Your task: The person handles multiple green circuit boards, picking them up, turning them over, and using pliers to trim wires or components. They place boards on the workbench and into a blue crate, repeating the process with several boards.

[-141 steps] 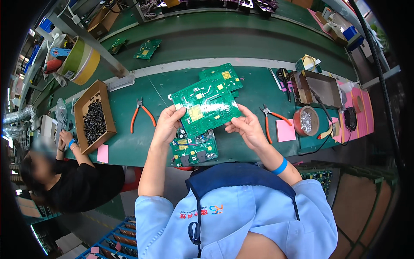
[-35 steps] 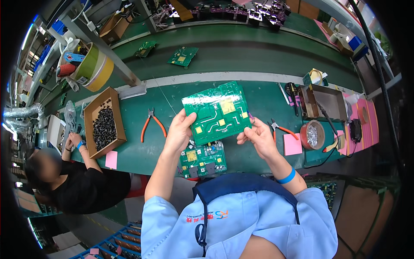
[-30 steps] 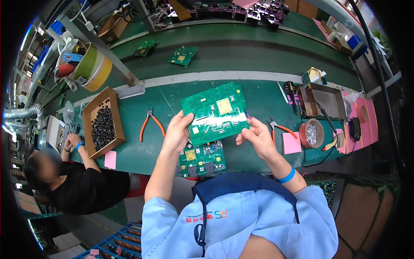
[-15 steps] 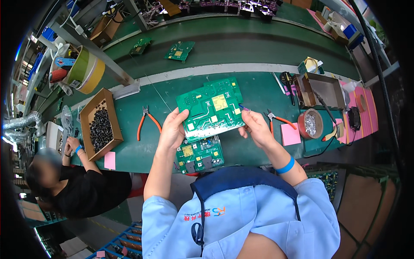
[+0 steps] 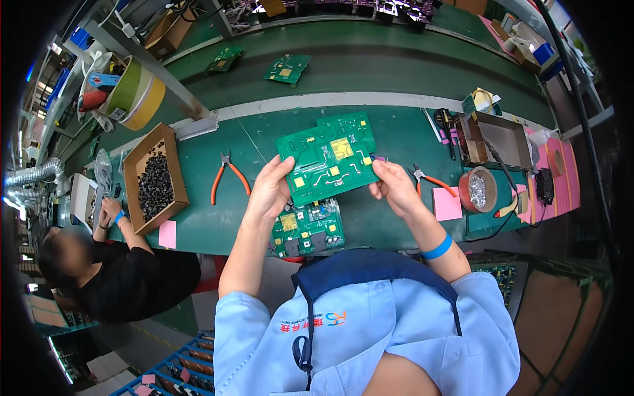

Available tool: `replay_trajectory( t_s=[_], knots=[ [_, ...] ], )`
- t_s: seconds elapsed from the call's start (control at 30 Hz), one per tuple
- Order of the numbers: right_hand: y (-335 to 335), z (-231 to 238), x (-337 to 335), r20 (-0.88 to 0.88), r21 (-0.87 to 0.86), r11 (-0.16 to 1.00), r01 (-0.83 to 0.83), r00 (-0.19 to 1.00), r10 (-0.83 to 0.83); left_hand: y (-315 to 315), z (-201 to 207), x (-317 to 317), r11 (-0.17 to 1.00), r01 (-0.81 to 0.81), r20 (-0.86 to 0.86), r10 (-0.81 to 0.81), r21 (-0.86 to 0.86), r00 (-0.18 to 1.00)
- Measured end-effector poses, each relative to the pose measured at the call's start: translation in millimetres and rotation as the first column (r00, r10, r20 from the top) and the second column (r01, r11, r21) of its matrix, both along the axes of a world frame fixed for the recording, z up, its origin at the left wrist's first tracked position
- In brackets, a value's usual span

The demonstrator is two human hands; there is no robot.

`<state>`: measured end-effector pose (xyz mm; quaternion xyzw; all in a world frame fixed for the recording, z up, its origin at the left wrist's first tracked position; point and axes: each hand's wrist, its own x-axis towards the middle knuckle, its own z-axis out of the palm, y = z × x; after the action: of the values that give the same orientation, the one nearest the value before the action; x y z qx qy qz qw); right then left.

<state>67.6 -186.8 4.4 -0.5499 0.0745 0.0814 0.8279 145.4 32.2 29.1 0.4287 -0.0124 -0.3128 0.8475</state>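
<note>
the left hand (image 5: 269,191) and right hand (image 5: 398,190) are pinching the green circuit board (image 5: 317,162) above the bench (image 5: 370,224), fingers nearly closed and probably curling beneath its opposite edges, so good handling is calling for light, even, rim-only pressure.

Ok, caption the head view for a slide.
Left hand and right hand hold a printed circuit board over a green workbench.
</note>
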Motion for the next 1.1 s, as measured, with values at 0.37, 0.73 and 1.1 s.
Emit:
replay_trajectory(
  t_s=[0.37,0.73,1.1],
  knots=[
    [-2,0,-1,-0.021,0.042,0.999,0.004,1.0,-0.003,-2,-8,2,1.0,-0.006,-0.057,0.004,-0.028,0.998],
    [-1,-2,-2,-0.023,0.071,0.997,0.014,1.0,-0.012,-1,-11,0,0.999,0.0,-0.064,-0.003,-0.047,0.998],
    [-1,0,-3,-0.031,0.109,0.994,0.016,0.999,-0.013,-1,-11,0,0.998,0.011,-0.142,-0.021,-0.068,0.99]
  ],
)
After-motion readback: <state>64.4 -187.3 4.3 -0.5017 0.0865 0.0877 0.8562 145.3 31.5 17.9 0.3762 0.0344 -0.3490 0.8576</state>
